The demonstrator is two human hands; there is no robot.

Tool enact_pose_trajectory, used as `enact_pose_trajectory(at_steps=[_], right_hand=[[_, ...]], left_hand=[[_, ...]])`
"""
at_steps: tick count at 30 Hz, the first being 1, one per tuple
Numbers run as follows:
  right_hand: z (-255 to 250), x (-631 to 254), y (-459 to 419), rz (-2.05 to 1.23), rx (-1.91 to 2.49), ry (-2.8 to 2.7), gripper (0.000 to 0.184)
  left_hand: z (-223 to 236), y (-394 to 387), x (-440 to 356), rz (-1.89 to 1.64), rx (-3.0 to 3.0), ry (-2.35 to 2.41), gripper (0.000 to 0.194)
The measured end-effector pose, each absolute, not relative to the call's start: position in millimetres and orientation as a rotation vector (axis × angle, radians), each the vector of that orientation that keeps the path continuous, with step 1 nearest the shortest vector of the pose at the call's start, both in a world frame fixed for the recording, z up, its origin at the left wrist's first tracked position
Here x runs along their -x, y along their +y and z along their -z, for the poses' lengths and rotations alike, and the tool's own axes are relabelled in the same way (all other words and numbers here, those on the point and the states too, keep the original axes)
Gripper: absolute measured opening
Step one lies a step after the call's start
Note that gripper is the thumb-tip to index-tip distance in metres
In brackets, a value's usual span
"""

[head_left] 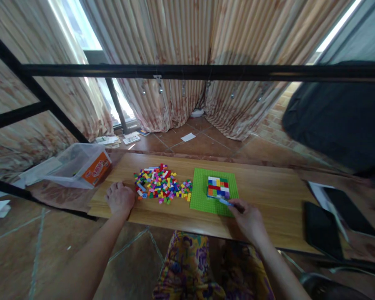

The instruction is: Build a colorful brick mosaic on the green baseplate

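A green baseplate (203,196) lies on the wooden table (268,196) with a patch of coloured bricks (218,186) built on its far right part. My right hand (249,218) rests at the plate's near right corner, fingers pinched on a light blue brick (225,202) that touches the plate just below the built patch. A pile of loose coloured bricks (161,184) lies left of the plate. My left hand (120,198) rests on the table left of the pile, fingers curled under, holding nothing that I can see.
A clear plastic tub with an orange label (81,166) lies on its side at the table's left end. Two dark tablets (323,229) and papers sit at the right end. A black metal frame bar (206,71) crosses above. Curtains hang behind.
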State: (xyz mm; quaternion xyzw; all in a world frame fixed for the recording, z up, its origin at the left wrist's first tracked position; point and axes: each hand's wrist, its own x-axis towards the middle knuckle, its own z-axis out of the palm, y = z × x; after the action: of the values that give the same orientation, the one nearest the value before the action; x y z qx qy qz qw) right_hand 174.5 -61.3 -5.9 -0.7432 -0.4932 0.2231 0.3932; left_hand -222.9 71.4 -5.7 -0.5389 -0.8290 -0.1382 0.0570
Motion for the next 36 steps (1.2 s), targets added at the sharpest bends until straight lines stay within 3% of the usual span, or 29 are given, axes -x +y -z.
enact_pose_trajectory(at_steps=[8, 18, 36], right_hand=[[4, -176, -44, -0.295, 1.845, -1.427, 0.029], [12, -175, -38, -0.22, 1.831, -1.504, 0.024], [20, -170, -30, -0.457, 1.799, -1.089, 0.048]], left_hand=[[5, 73, 224, 0.395, 1.629, -2.526, 0.044], [2, 73, 222, 0.392, 1.637, -2.539, 0.045], [5, 73, 223, 0.368, 1.631, -2.527, 0.045]])
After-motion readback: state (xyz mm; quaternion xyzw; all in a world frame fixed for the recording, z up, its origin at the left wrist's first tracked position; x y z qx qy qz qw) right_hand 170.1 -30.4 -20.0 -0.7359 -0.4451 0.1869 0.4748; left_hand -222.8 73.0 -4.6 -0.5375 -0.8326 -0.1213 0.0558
